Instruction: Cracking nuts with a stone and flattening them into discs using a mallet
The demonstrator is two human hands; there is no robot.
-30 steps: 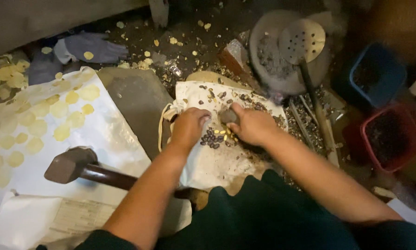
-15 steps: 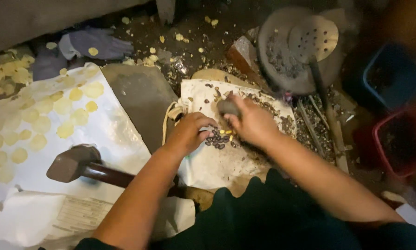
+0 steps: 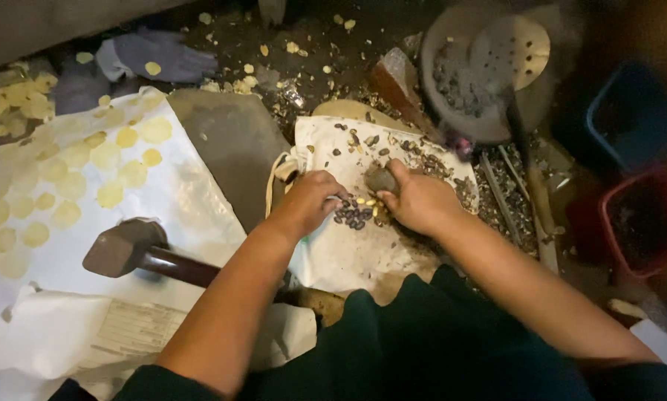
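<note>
My right hand (image 3: 421,202) grips a small grey stone (image 3: 382,179) just above a little heap of dark seeds and pale yellow kernels (image 3: 357,212) on a white cloth sack (image 3: 348,252). My left hand (image 3: 308,200) rests curled on the sack right beside the heap, fingertips touching the seeds at its left edge. More dark seeds lie scattered over the sack's far end (image 3: 363,141).
A heavy hammer (image 3: 125,249) lies on a white sheet with flattened yellow discs (image 3: 111,160) at left. A flat grey stone slab (image 3: 226,152) sits between. A round pan with a perforated ladle (image 3: 508,52), a blue tub (image 3: 630,111) and a red tub (image 3: 642,223) stand at right.
My right hand raised the stone half a second ago and has brought it back down onto the seed heap. My left hand stayed beside the heap. The view shifted slightly.
</note>
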